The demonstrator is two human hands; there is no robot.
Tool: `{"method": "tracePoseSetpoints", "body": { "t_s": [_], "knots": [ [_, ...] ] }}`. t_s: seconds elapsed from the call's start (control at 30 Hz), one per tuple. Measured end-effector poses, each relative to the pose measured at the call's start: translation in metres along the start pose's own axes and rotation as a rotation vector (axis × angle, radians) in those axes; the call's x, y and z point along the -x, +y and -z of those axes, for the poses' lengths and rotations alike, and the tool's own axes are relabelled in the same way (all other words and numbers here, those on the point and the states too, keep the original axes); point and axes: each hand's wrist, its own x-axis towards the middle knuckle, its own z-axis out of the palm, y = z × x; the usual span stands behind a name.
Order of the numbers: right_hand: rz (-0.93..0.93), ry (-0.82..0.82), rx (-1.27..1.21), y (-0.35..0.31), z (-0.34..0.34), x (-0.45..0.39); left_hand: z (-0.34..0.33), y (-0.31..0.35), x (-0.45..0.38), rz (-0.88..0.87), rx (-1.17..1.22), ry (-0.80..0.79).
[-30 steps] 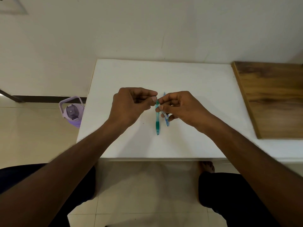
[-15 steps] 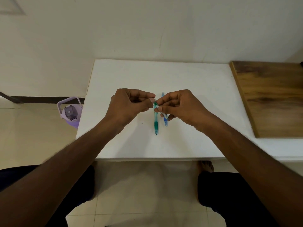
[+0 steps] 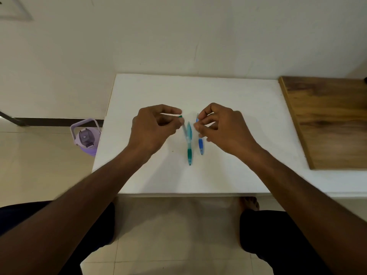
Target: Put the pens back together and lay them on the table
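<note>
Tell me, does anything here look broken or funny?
The green pen on the white table seems to be in pieces: the left hand pinches a thin part with a green tip beside its barrel. The blue pen lies whole by the right hand.

You have two see-through plastic pens in front of you. The green pen (image 3: 189,143) looks smooth and a bit shiny, with a darker grip that looks like rubber. Just to its right, the blue pen (image 3: 201,144) is the same kind of clear, smooth plastic. Both lie on a white table (image 3: 228,96) with a flat, matt top. To the right of the pens, the board (image 3: 327,120) is brown wood with dark grain lines. Left of the table, the purple bottle (image 3: 85,138) looks like smooth plastic. The floor tiles (image 3: 168,225) shine a little.
</note>
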Motion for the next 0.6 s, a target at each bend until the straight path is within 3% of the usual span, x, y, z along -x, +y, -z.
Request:
{"method": "tracePoseSetpoints", "body": {
  "t_s": [0.07,0.23,0.37,0.6],
  "knots": [
    [0.026,0.064,0.25,0.008,0.009,-0.003,0.007,-0.008,-0.004,0.065,-0.099,-0.002],
    [-0.081,0.0,0.373,0.029,0.02,-0.006,0.006,-0.025,-0.007,0.148,-0.244,-0.067],
    [-0.122,-0.08,0.44,0.033,0.001,-0.004,0.003,-0.033,-0.009,0.034,-0.451,-0.075],
    [-0.133,-0.007,0.448,0.035,0.015,-0.011,0.002,-0.036,-0.011,-0.05,-0.562,-0.08]
  ]
}}
